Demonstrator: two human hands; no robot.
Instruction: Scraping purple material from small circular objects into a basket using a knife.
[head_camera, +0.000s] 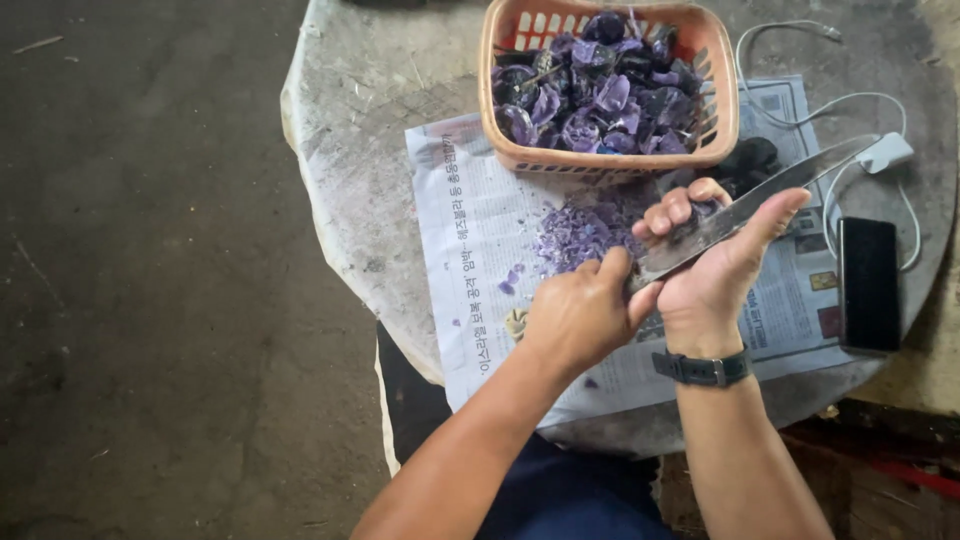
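My left hand (580, 312) is closed around the handle end of a long metal knife (790, 178). The blade runs up and to the right across my right hand (722, 262). That hand wears a dark wristwatch (702, 368), and its fingers curl over a small dark purple piece (704, 208) pressed against the blade. Just beyond both hands, a pile of purple chips (580, 235) lies on a sheet of newspaper (470, 230). Further back, an orange plastic basket (728, 112) holds several purple and dark chunks (600, 95).
The newspaper covers a round grey stone table (350, 110) whose edge curves at the left. A black phone (868, 285), a white charger (886, 152) with its cable, and a dark lump (752, 158) lie at the right. The floor (150, 300) is dark.
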